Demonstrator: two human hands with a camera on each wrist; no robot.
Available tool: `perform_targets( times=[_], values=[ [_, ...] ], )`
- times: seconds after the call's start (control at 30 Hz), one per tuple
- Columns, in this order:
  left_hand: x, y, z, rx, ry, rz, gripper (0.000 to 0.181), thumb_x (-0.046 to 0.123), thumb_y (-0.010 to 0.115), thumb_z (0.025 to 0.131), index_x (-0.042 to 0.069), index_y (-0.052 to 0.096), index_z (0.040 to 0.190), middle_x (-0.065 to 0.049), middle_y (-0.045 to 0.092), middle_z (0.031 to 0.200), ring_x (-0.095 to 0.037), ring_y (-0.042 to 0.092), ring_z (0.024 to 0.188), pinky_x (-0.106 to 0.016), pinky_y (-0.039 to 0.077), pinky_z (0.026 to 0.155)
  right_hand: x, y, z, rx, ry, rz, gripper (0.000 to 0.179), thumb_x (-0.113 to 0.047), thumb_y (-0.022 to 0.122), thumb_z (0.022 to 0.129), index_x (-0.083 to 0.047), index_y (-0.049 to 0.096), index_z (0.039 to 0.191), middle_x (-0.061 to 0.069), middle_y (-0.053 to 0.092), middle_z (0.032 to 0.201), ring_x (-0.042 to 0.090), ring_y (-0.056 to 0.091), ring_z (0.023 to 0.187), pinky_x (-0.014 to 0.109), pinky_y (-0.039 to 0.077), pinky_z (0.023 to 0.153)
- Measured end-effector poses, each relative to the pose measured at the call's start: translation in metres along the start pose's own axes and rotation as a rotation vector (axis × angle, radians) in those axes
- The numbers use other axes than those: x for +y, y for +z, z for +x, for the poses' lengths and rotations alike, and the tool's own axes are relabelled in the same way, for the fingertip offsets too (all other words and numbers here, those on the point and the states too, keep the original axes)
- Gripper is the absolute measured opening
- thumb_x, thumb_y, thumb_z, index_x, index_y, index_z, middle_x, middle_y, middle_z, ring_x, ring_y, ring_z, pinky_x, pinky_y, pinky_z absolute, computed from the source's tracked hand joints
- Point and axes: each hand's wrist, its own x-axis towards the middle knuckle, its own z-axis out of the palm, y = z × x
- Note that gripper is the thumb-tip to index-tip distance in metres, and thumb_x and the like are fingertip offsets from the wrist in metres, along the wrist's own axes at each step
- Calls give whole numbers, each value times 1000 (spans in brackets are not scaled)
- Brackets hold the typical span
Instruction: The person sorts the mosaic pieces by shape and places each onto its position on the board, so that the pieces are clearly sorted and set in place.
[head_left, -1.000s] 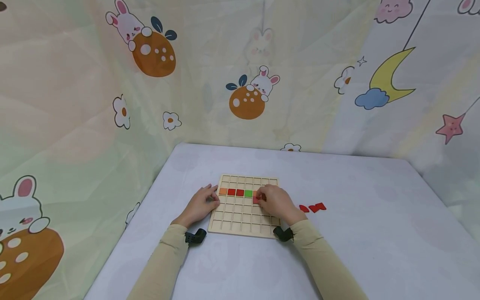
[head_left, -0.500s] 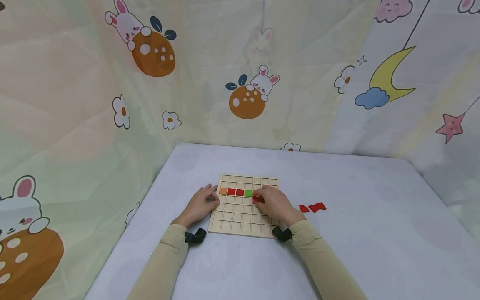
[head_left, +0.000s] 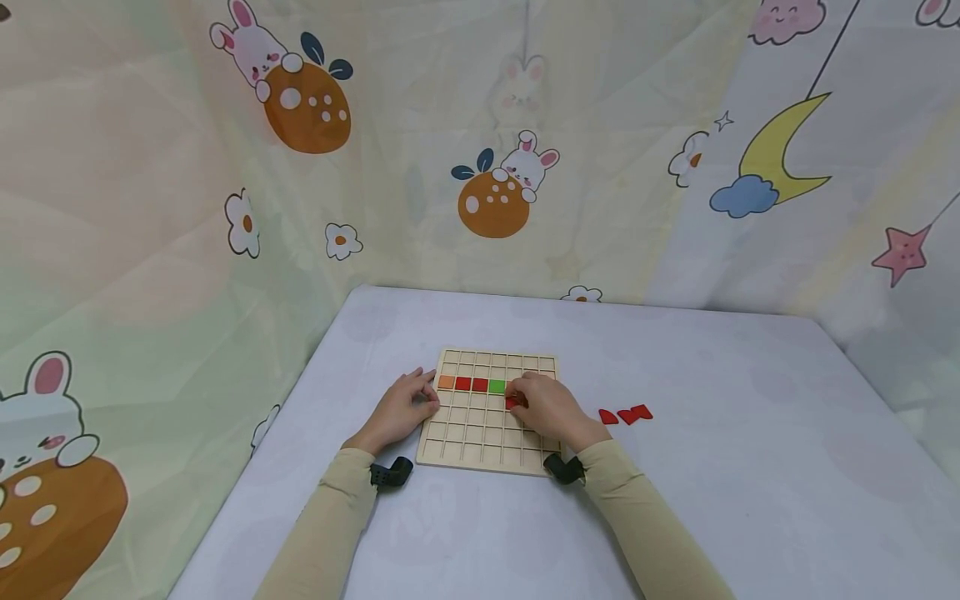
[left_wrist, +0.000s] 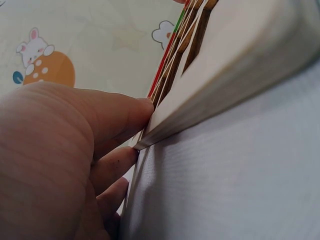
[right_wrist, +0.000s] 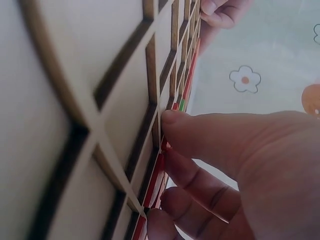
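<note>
A light wooden grid board (head_left: 480,433) lies on the table. My left hand (head_left: 402,407) holds its left edge, thumb on the rim and fingertips against the side in the left wrist view. One row bears an orange square (head_left: 446,382), two red squares (head_left: 462,384) and a green square (head_left: 497,387). My right hand (head_left: 551,406) is over the board's right half, pinching a small red piece (head_left: 510,402) between thumb and fingers just below that row. The fingers hide most of this piece and the cells to the right of the green square.
Several loose red pieces (head_left: 628,416) lie on the white-covered table (head_left: 750,467) to the right of the board. A printed cloth wall (head_left: 420,267) stands along the table's back and left. Each wrist wears a black camera (head_left: 392,473).
My right hand has shifted slightly left, covering the orange patch that showed beside the green square. The red piece under its fingers has moved slightly nearer me. My left hand has stayed still.
</note>
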Motion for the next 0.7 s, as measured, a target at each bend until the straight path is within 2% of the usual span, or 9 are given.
perform_targets(
  times=[0.27, 0.4, 0.57, 0.7],
  values=[
    [2, -1, -2, 5, -8, -2, 10, 15, 71, 88, 20, 64, 82, -3, 46, 149, -25, 23, 148, -47, 11, 123, 8, -3, 2, 7, 9, 15, 19, -16, 73, 86, -15, 72, 105, -6, 62, 89, 11, 52, 77, 25, 49, 69],
    [3, -1, -3, 10, -14, -6, 11, 16, 71, 88, 20, 64, 82, -3, 46, 150, -26, 23, 148, -49, 11, 123, 19, -13, 1, 19, 53, 52, 18, -18, 72, 88, -14, 72, 105, -5, 63, 90, 12, 55, 78, 27, 51, 69],
    [3, 0, -2, 12, -8, 1, 11, 16, 71, 88, 21, 64, 81, -3, 46, 150, -25, 23, 148, -47, 11, 123, 33, -29, -3, 29, 148, 116, 16, -20, 69, 90, -13, 71, 105, -2, 64, 91, 18, 56, 80, 28, 52, 67],
    [2, 0, -2, 10, -8, 2, 11, 16, 71, 88, 21, 63, 81, -3, 46, 150, -25, 23, 148, -47, 11, 123, 45, -39, -6, 27, 182, 122, 17, -22, 68, 91, -13, 71, 105, -1, 65, 91, 20, 55, 81, 30, 51, 67]
  ],
)
